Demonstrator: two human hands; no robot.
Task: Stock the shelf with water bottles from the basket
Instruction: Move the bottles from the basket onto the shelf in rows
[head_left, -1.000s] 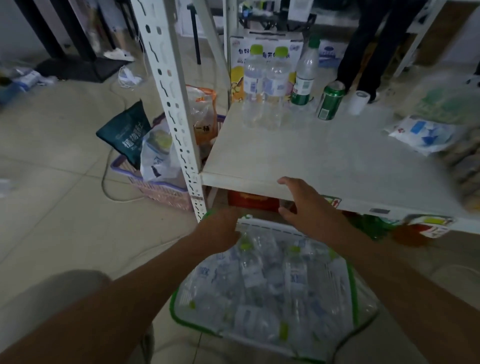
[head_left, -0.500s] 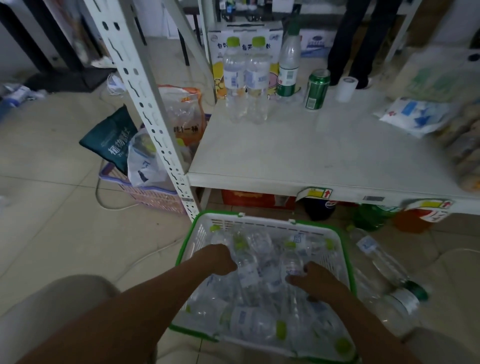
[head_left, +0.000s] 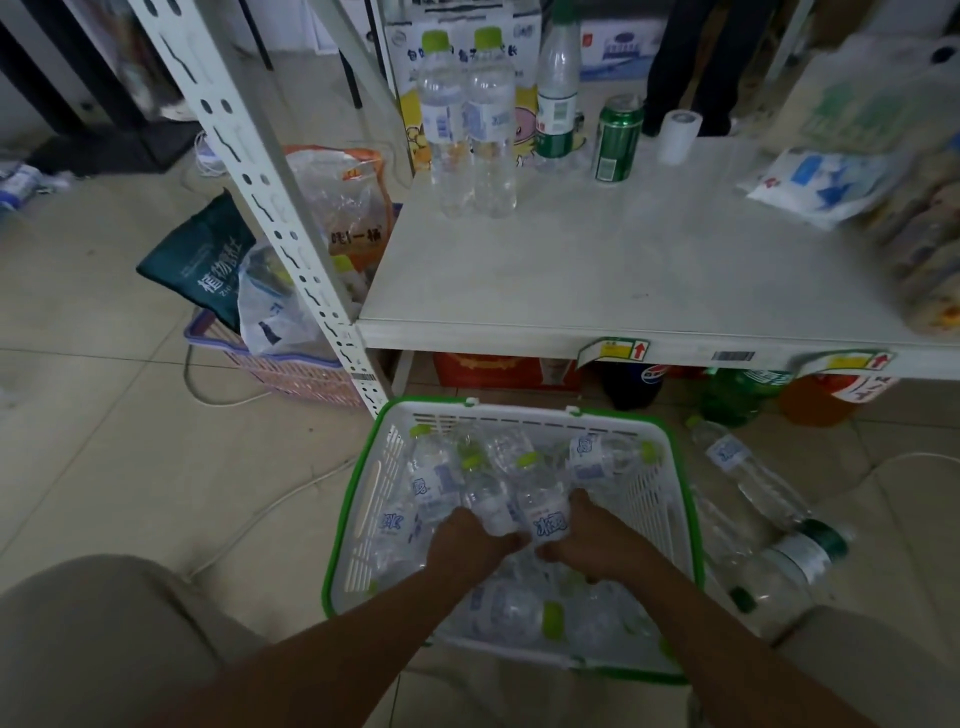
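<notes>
In the basket (head_left: 524, 407), the left hand (head_left: 467, 543) and right hand (head_left: 589, 543) each curl round 1 water bottle (head_left: 546, 512), seemingly to lift both together; 2 bottles (head_left: 465, 124) already stand at the back-left corner of the shelf (head_left: 623, 280).

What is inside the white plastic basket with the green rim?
Clear plastic water bottles with lime-green caps lie piled in the basket. The left hand and right hand each grip one. Its floor and lower bottles are covered.
</notes>
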